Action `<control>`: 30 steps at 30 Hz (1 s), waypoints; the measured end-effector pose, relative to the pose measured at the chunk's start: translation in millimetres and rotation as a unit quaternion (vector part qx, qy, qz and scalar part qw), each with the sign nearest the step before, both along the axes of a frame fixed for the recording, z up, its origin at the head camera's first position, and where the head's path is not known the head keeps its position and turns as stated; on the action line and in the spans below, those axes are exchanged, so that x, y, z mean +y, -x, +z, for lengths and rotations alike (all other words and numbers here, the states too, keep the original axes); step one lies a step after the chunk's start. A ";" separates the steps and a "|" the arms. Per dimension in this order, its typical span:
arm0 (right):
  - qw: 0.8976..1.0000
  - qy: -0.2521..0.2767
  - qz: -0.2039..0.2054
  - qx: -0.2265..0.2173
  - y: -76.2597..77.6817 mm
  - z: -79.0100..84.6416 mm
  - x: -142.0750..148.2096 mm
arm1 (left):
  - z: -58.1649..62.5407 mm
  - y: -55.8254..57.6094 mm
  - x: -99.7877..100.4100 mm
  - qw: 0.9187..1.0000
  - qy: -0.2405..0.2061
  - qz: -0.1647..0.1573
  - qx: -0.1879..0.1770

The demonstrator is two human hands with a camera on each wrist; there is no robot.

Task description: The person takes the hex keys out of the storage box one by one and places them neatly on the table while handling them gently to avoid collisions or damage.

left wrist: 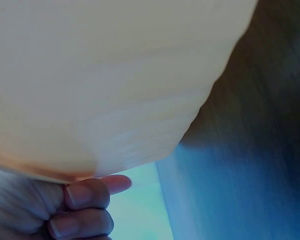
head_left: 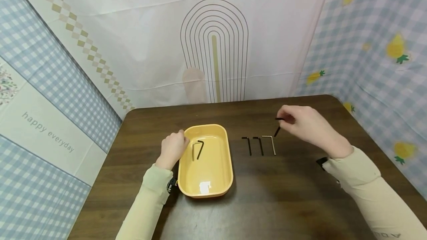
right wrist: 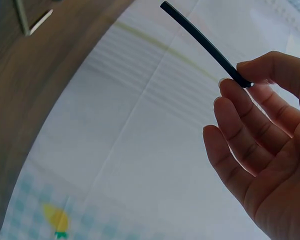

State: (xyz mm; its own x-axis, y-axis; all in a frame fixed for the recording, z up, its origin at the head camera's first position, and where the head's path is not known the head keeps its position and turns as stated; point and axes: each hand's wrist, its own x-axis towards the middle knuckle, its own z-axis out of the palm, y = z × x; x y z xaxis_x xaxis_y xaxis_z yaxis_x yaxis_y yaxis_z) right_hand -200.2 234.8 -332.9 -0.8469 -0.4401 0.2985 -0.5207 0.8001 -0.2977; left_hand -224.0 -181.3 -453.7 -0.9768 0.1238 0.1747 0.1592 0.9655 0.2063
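Note:
My right hand (head_left: pixel 305 125) pinches a black hex key (right wrist: pixel 205 44) between thumb and fingertips, above the table's right side. Just below and left of it, three hex keys lie in a row on the table: a black hex key (head_left: pixel 249 146), another black hex key (head_left: pixel 260 146) and a brass-coloured hex key (head_left: pixel 273 146). At the far left corner of a yellow tray (head_left: pixel 210 173), my left hand (head_left: pixel 172 147) grips the rim with curled fingers. Inside the tray lie a brass-coloured hex key (head_left: pixel 193 153) and a black hex key (head_left: pixel 199 151), side by side.
The dark wooden table (head_left: pixel 267 203) has its far edge against a white patterned cloth (head_left: pixel 150 47). Blue checked cloth (head_left: pixel 377 95) hangs along the right side, and more checked cloth is on the left.

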 end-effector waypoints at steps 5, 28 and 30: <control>0.999 -0.004 -0.042 -0.003 -6.4 6.8 18.4 | -1.3 -0.2 0.1 1.000 0.002 -0.003 0.002; 0.998 -0.025 -0.040 -0.035 10.3 -13.8 39.7 | -1.3 0.2 -1.3 1.000 0.001 -0.001 -0.009; 0.998 -0.028 -0.039 -0.046 13.3 -19.9 41.1 | -1.2 0.5 -1.0 1.000 0.001 0.000 -0.011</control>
